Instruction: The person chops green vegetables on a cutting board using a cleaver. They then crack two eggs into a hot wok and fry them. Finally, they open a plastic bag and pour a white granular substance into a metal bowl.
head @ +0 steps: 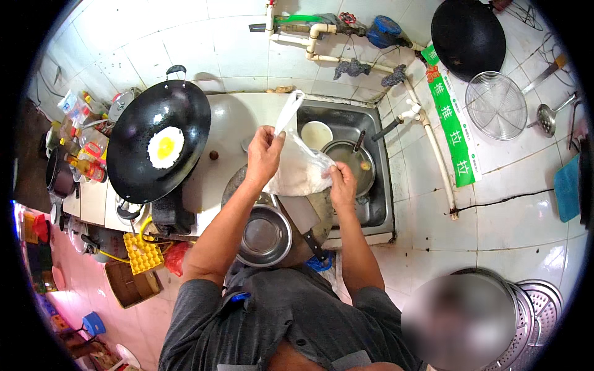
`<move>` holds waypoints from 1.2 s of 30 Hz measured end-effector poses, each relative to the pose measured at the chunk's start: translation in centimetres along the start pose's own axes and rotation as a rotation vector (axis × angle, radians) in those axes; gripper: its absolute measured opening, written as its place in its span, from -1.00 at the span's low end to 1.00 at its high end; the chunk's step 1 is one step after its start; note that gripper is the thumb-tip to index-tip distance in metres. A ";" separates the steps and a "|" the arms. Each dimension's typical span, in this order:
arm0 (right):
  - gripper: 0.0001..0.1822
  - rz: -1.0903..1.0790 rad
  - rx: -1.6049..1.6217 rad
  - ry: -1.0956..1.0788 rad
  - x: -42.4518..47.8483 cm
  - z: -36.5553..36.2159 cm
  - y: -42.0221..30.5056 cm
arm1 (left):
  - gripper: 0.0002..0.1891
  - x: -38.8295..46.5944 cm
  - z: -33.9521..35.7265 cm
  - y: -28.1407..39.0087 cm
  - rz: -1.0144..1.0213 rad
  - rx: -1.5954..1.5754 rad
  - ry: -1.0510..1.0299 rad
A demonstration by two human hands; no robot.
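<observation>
Between my hands a white translucent plastic bag point(297, 174) is stretched above the cutting board, its handle loop standing up at the top. My left hand point(266, 150) pinches the bag at its upper left. On the other side, my right hand point(342, 182) grips its right edge. What the bag holds cannot be made out. Below lie a round cutting board point(325, 222), a cleaver point(301, 215) with a black riveted handle, and a steel pan point(264, 234). To the left, a black wok point(134, 139) carries a fried egg point(165, 147) with a yellow yolk.
The steel sink point(378, 199) at right contains a pale bowl point(316, 134) and a pot of water point(371, 164). Sauce bottles point(88, 169) crowd the counter's left end. A skimmer point(496, 105) and another wok point(468, 39) hang on the right wall. A yellow egg tray point(141, 255) sits below left.
</observation>
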State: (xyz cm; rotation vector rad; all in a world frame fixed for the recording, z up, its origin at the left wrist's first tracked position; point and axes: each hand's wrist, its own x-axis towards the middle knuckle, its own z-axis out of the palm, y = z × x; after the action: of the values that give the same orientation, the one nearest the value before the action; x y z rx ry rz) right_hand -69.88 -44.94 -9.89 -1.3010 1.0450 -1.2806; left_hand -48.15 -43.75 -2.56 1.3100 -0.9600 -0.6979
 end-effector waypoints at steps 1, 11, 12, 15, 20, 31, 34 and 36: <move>-0.83 -0.018 -0.006 0.011 -0.3 -0.2 0.0 | -0.80 0.1 0.1 0.3 0.010 -0.052 0.018; -0.81 -0.041 0.062 0.079 -2.0 -2.5 0.3 | -0.86 -2.3 -3.0 3.9 0.240 0.039 0.151; -0.81 -0.029 -0.054 0.092 -2.1 -2.5 0.3 | -0.87 -2.7 -3.4 3.9 0.308 0.089 0.181; -0.79 -0.057 -0.105 0.060 -2.4 -2.7 -0.4 | -0.92 -3.3 -3.9 4.5 0.426 0.228 0.235; -0.68 -0.236 -0.394 0.061 -3.4 -0.3 -6.8 | -0.91 -5.0 -4.7 3.8 0.340 0.123 0.183; -0.73 -0.518 -0.819 -0.354 -1.2 5.2 -7.4 | -0.89 -7.6 -5.0 3.9 0.101 -0.212 0.030; -0.64 -0.406 -1.061 -0.495 -1.2 4.4 -7.8 | -0.90 -7.8 -5.3 3.5 0.181 -0.145 0.026; -0.61 -0.274 -1.143 -0.564 -1.6 3.7 -8.4 | -0.91 -7.7 -5.3 3.5 0.169 -0.162 0.036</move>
State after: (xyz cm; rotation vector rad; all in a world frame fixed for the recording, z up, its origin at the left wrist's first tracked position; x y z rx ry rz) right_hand -66.83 -41.92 -1.65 -2.5350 1.2189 -0.3242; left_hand -47.37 -34.07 -0.50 1.0825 -0.9526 -0.6063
